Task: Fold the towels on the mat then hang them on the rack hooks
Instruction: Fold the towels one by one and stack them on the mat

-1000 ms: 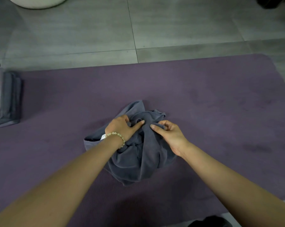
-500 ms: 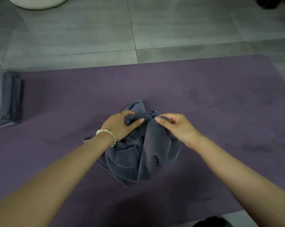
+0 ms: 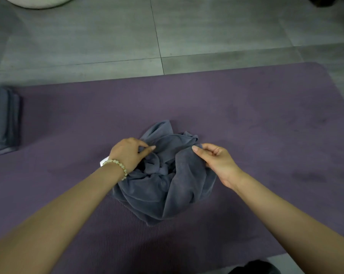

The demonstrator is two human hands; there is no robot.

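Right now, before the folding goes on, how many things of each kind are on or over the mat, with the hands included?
crumpled grey towel: 1
stack of folded towels: 1 (layers too blurred to count)
purple mat: 1
hands: 2, the left hand and the right hand, both pinching the crumpled towel
beaded bracelet: 1
Total: 6

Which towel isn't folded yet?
The grey towel in the middle of the mat: it is a crumpled heap, pinched by the left hand and right hand. The others lie flat in a folded stack at the mat's left edge.
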